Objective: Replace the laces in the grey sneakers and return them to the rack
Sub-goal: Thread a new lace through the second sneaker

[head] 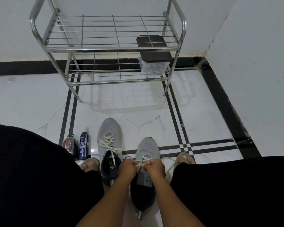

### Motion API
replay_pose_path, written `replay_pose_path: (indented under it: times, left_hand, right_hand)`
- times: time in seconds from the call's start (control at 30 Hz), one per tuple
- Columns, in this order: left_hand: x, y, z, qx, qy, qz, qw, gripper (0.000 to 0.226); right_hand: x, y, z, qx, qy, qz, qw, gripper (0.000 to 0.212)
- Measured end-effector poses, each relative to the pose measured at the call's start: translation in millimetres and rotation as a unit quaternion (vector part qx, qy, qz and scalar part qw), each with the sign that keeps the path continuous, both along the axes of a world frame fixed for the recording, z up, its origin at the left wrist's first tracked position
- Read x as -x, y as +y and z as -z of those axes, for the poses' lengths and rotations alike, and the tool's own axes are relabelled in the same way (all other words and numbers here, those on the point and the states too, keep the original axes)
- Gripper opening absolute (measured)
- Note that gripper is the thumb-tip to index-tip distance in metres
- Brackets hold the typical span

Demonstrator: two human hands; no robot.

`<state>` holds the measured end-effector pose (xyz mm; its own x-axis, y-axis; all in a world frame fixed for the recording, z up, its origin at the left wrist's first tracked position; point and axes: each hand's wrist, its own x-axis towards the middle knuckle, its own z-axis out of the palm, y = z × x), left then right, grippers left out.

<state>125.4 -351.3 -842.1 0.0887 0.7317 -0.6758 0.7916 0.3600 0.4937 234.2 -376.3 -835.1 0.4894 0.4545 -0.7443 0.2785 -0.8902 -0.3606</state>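
White marble floor with black stripes bears grey sneaker; both hands' fingers pinch its lace.

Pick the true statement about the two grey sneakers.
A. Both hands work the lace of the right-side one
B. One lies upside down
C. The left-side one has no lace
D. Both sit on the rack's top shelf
A: the left hand and right hand pinch the lace over the right-side sneaker; the left-side sneaker stands laced on the floor.

Bare forearms with no sleeves, loose black trousers over both legs, beige open-toed sandals on both feet.
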Motion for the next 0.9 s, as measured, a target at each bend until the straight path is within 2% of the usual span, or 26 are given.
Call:
replay_pose_path:
  times: [0.17,0.3,0.33,0.4,0.5,0.57,0.6,0.67,0.7,0.73,0.77,0.8,0.83,0.87,0.9]
  left_hand:
    - [-0.8,4.1,-4.0,0.029,-0.006,-0.029,0.999,0.027]
    - [-3.0,3.6,-3.2,0.023,-0.009,-0.013,1.0,0.017]
    - [-3.5,1.4,-1.0,0.01,-0.011,-0.011,1.0,0.02]
    - [-4.7,-2.2,-1.8,-0.005,-0.007,0.004,1.0,0.02]
    - [-7.7,-1.9,-6.0,-0.038,0.028,0.047,0.998,0.01]
    - [-7.1,-3.4,-9.2,-0.067,0.053,0.059,0.995,0.012]
    - [-7.4,-2.7,-12.3,-0.074,0.052,0.039,0.995,0.011]
    - [-5.1,10.0,-24.9,-0.064,0.034,-0.064,0.995,0.016]
    - [-2.8,24.0,-34.3,-0.037,0.002,-0.151,0.988,0.021]
    - [2.0,45.4,-41.1,0.0,-0.036,-0.264,0.964,0.026]
    - [7.5,65.5,-52.9,0.049,-0.117,-0.379,0.917,0.023]
    - [12.8,83.3,-67.2,0.091,-0.22,-0.494,0.836,0.017]
    - [17.6,92.7,-80.5,0.101,-0.298,-0.559,0.767,0.024]
    - [19.8,98.0,-92.8,0.085,-0.325,-0.546,0.768,0.033]
    - [17.7,99.1,-101.2,0.053,-0.303,-0.484,0.82,0.037]
  right_hand:
    - [3.0,-1.2,2.6,-0.001,0.009,-0.017,1.0,0.032]
    - [2.2,-4.6,8.3,-0.008,0.017,-0.06,0.998,0.027]
    - [2.8,-5.7,6.5,-0.009,0.008,-0.075,0.997,0.022]
    - [3.1,-9.0,-3.9,-0.024,-0.044,-0.111,0.992,0.014]
    - [1.8,-19.2,-11.7,-0.02,-0.169,-0.154,0.973,0.027]
    - [-1.0,-26.4,-13.7,0.025,-0.191,-0.155,0.969,0.024]
    - [-3.5,-28.7,-14.4,0.05,-0.177,-0.144,0.972,0.025]
    - [-9.2,-31.4,-14.4,0.074,-0.149,-0.13,0.977,0.027]
    - [-11.6,-31.5,-15.0,0.075,-0.145,-0.125,0.979,0.028]
    - [-13.3,-32.0,-16.0,0.077,-0.14,-0.122,0.98,0.028]
    - [-14.6,-32.1,-17.1,0.077,-0.134,-0.12,0.981,0.029]
    - [-14.8,-32.7,-17.7,0.075,-0.126,-0.117,0.982,0.03]
    - [-14.3,-33.1,-18.9,0.074,-0.115,-0.115,0.984,0.03]
    - [-13.7,-33.5,-19.5,0.074,-0.106,-0.113,0.985,0.031]
    - [-12.7,-33.4,-21.1,0.079,-0.106,-0.114,0.985,0.032]
